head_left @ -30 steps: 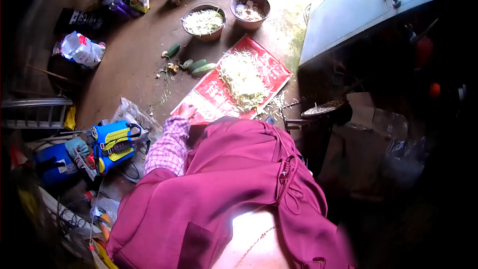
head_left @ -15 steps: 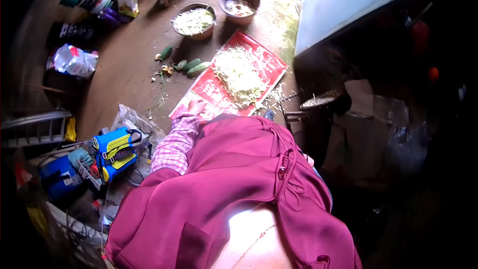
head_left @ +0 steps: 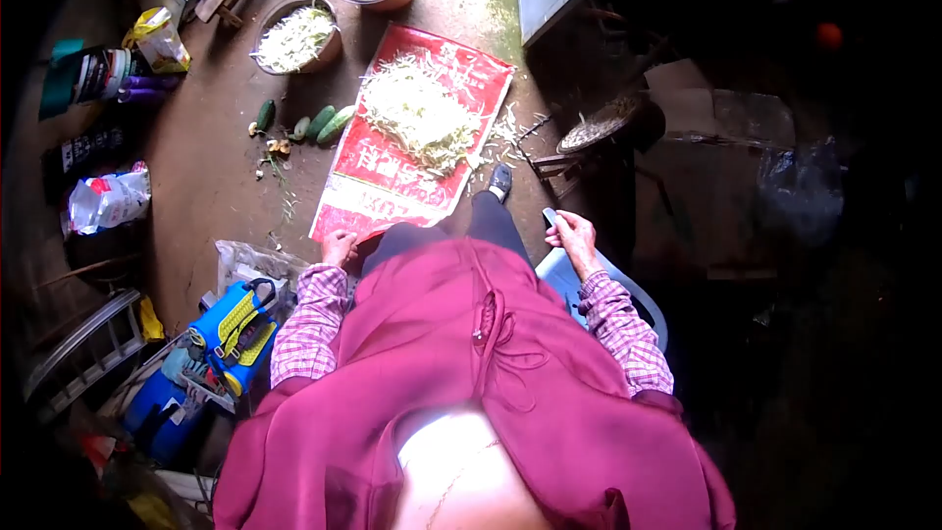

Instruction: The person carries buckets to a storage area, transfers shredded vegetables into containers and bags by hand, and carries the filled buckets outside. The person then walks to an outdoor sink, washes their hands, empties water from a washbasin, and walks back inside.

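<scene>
**Left hand and right hand at the near end of a red sheet**

The red sheet, my landmark here, lies flat on the floor, with white lettering on its near half. A loose heap of pale shreds covers much of its far half, and stray shreds lie on the floor just past its right edge. I see the left hand at the near left corner of the sheet, fingers bent; I cannot tell whether they pinch the edge or merely rest by it. The right hand, to the right of the sheet's near end, holds a small grey piece between thumb and fingers; I cannot make out what it is. A blue tub stands nearer to me than the sheet and to its right. One shoe shows just off the sheet's right edge.

Left of the sheet I count four green cucumbers, the closest just beside its edge, with vegetable scraps near them. Beyond its far left corner stand two bowls: a shred bowl, filled with similar shreds, and a second bowl with pale pieces inside. Right of the sheet, a round tray bears small pale bits.
</scene>
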`<state>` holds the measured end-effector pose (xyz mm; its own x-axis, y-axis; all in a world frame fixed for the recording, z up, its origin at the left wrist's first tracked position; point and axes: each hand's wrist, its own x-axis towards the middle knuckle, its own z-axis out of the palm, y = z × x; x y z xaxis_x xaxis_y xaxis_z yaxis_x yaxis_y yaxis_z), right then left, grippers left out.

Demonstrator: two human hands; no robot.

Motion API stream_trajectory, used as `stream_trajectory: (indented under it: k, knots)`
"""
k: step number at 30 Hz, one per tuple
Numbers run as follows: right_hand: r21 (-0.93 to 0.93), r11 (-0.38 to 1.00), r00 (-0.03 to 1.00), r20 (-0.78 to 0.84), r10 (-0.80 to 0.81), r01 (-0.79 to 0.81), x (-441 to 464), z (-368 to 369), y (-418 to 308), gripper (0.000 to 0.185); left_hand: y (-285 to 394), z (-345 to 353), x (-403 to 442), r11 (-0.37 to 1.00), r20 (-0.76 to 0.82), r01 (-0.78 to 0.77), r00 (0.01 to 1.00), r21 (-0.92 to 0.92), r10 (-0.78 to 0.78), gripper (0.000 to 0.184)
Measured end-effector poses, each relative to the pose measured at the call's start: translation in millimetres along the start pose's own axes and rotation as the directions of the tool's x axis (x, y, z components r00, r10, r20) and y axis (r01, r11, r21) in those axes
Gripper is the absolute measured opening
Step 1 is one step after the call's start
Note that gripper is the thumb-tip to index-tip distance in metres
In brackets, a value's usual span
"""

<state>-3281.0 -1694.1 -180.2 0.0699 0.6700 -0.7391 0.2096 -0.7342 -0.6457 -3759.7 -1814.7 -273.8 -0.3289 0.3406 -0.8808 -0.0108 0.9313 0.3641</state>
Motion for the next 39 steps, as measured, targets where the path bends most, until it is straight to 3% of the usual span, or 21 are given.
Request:
stream_trajectory:
  k: [5, 6, 7, 9, 11, 13, 18, 23, 24, 25, 27, 28, 31, 33, 34, 36, 37, 39]
  knots:
    - [0.062, 0.992, 0.993, 0.050, 0.104, -0.107, 72.8, 27.8, 32.8, 0.033, 58.9, 61.2, 31.6, 0.941, 0.120, -0.296, 0.953, 0.163, 0.279, 0.014]
    - [0.023, 0.996, 0.994, 0.059, 0.087, -0.089, 88.9, 33.2, 42.5, 0.034, 67.8, 83.8, 33.5, 0.963, 0.162, -0.207, 0.958, -0.171, 0.235, 0.014]
    - [-0.018, 0.987, 0.985, 0.070, 0.158, -0.157, 106.0, 38.8, 45.3, 0.034, 74.4, 105.2, 46.4, 0.983, 0.119, -0.184, 0.976, -0.008, 0.184, 0.015]
    - [0.017, 0.992, 0.989, 0.077, 0.126, -0.128, 142.9, 46.5, 78.6, 0.033, 70.6, 146.9, 76.9, 0.995, 0.190, -0.102, 0.977, 0.018, 0.097, 0.016]
    - [0.010, 0.986, 0.984, 0.065, 0.164, -0.165, 175.5, 50.8, 98.3, 0.033, 55.4, 191.0, 104.2, 0.977, 0.246, -0.197, 0.954, 0.081, 0.172, 0.018]
    - [0.002, 0.982, 0.981, 0.041, 0.188, -0.188, 209.5, 53.6, 117.4, 0.033, 48.2, 234.3, 118.2, 0.989, 0.335, -0.142, 0.934, 0.035, 0.122, 0.017]
    - [-0.065, 0.989, 0.991, -0.031, 0.133, -0.134, 293.7, 65.2, 174.5, 0.031, 4.5, 314.0, 166.1, 0.973, 0.358, -0.147, 0.931, 0.176, 0.076, 0.017]
    - [-0.392, 0.908, 0.974, -0.101, -0.203, 0.148, 387.2, 80.6, 235.9, 0.025, -24.4, 353.6, 225.3, 0.958, 0.370, -0.152, 0.927, 0.245, 0.052, 0.024]
    - [-0.438, 0.884, 0.967, -0.104, -0.232, 0.165, 407.1, 82.6, 246.8, 0.026, -28.2, 359.2, 239.1, 0.948, 0.371, -0.130, 0.929, 0.291, 0.014, 0.025]
    - [-0.413, 0.910, 0.981, -0.157, -0.113, 0.039, 422.2, 85.5, 240.6, 0.025, -26.6, 365.6, 253.5, 0.946, 0.379, -0.103, 0.925, 0.309, -0.023, 0.026]
    - [-0.451, 0.886, 0.961, -0.182, -0.207, 0.106, 455.8, 88.2, 246.0, 0.024, -36.0, 379.6, 284.7, 0.963, 0.348, -0.130, 0.937, 0.237, 0.041, 0.027]
    - [-0.462, 0.886, 0.972, -0.183, -0.148, 0.048, 471.9, 88.4, 242.6, 0.023, -30.2, 386.1, 295.6, 0.983, 0.344, -0.026, 0.938, 0.180, -0.038, 0.027]
    - [-0.633, 0.767, 0.946, -0.171, -0.274, 0.108, 534.8, 85.8, 258.6, 0.030, -20.9, 409.2, 328.6, 0.979, 0.343, 0.204, 0.918, 0.025, -0.200, 0.027]
    - [-0.730, 0.673, 0.909, -0.191, -0.370, 0.121, 571.0, 86.8, 257.3, 0.033, -16.8, 423.0, 346.6, 0.955, 0.330, 0.291, 0.908, -0.055, -0.257, 0.027]
    - [-0.718, 0.689, 0.913, -0.210, -0.351, 0.100, 589.5, 87.4, 254.8, 0.031, -16.9, 427.6, 357.8, 0.956, 0.348, 0.292, 0.895, 0.014, -0.278, 0.036]
    - [-0.763, 0.630, 0.924, -0.125, -0.362, 0.144, 619.7, 85.0, 245.2, 0.023, -27.5, 440.8, 377.1, 0.932, 0.290, 0.354, 0.903, -0.082, -0.318, 0.037]
    - [-0.809, 0.576, 0.946, -0.082, -0.312, 0.119, 628.8, 85.5, 232.8, 0.022, -33.2, 446.0, 386.6, 0.916, 0.272, 0.383, 0.900, -0.117, -0.341, 0.038]
    - [-0.899, 0.418, 0.919, -0.050, -0.392, 0.129, 663.5, 81.4, 240.9, 0.025, -43.4, 454.1, 400.8, 0.887, 0.272, 0.428, 0.887, -0.172, -0.374, 0.041]
